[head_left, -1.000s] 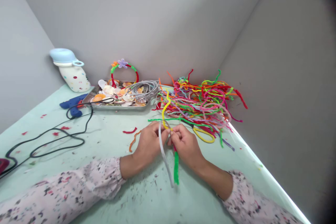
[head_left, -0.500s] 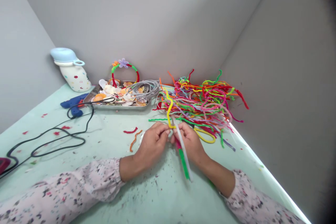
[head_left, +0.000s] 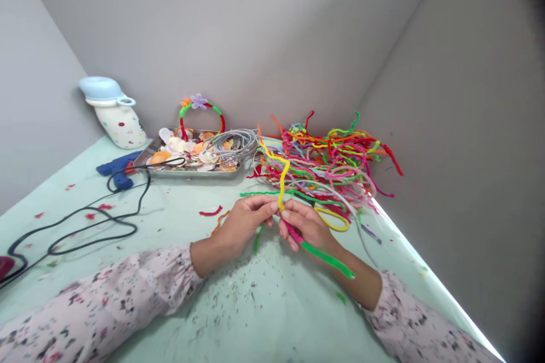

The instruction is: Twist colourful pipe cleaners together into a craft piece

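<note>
My left hand (head_left: 244,224) and my right hand (head_left: 309,224) meet over the table, both closed in a pinch around one slim strip wrapped in pipe cleaners. Its pink section (head_left: 292,232) comes out under my right fingers and runs into a green section (head_left: 330,261) that lies across my right wrist. From between the fingertips a yellow pipe cleaner (head_left: 282,184) rises, bent at its top. A short green end (head_left: 258,239) pokes out below my left hand. A thin grey strand (head_left: 344,193) arches behind my right hand; where it starts is hidden.
Behind my hands lies a tangled heap of pipe cleaners (head_left: 327,159). A metal tray (head_left: 191,173) holds shells, coiled grey wire and a decorated hoop (head_left: 221,116). At left are a blue glue gun (head_left: 121,170), its black cord (head_left: 93,210) and a white bottle (head_left: 119,125).
The pink and green end has swung from hanging down to pointing right across my wrist. The grey strand has gone from beside it to an arc behind my right hand.
</note>
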{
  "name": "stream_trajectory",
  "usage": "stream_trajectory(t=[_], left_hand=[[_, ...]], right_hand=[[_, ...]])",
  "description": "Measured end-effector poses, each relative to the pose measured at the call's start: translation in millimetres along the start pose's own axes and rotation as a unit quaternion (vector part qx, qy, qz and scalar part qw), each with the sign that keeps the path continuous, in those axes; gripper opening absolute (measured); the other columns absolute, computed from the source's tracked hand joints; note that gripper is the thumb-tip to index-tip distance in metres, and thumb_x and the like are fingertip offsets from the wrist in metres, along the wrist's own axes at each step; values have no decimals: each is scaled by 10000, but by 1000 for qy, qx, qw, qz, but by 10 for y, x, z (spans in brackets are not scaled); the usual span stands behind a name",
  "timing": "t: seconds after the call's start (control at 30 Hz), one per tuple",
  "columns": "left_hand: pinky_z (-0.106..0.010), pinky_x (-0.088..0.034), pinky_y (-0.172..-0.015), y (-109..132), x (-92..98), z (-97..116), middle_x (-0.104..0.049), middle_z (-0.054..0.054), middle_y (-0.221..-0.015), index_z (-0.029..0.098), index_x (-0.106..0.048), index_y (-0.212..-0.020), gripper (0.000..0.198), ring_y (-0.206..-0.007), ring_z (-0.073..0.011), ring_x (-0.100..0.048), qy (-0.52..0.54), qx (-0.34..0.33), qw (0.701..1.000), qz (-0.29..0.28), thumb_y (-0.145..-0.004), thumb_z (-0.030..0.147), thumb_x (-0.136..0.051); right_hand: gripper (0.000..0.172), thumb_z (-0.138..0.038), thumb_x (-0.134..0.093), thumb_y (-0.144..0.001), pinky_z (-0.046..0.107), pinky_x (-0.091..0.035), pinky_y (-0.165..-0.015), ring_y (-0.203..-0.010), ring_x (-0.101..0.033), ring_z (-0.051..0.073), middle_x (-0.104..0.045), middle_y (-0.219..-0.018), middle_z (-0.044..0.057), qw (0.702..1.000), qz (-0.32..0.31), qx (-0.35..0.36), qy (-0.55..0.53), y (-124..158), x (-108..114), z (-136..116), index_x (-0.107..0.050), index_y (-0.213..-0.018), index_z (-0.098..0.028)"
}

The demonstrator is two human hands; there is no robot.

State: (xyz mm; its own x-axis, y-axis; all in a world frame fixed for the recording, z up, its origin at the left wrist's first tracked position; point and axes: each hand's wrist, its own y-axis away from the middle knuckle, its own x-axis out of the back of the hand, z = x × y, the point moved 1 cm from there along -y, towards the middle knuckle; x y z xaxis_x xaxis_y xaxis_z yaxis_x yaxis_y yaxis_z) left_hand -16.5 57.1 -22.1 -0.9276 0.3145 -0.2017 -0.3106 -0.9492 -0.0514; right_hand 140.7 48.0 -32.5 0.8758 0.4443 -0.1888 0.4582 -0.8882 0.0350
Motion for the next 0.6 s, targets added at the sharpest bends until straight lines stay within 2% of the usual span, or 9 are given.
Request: stream_trajectory(t=[0.27, 0.6], left_hand=[[-222, -397, -566, -15, 43, -47, -664, -31, -704, 146, -758, -904, 294, -574, -92, -484, -16, 16, 999, -24, -756, 397, -717], [-226, -417, -577, -10, 68, -33, -666, -15, -700, 159, -748, -865, 216, -587, -103, -516, -63, 0, 998, -18, -749, 337, -710]], right_hand=[[202, -373, -570, -842, 150, -289, -321, -318, -485, 51, -645, -585, -36, 999, -20, -24, -21, -17, 53, 55, -546, -862, -173], [197, -360, -566, -853, 151, -286, -317, -311, -461, 44, -651, -587, -34, 999, -30, -28, -5, -6, 76, 72, -568, -883, -166]])
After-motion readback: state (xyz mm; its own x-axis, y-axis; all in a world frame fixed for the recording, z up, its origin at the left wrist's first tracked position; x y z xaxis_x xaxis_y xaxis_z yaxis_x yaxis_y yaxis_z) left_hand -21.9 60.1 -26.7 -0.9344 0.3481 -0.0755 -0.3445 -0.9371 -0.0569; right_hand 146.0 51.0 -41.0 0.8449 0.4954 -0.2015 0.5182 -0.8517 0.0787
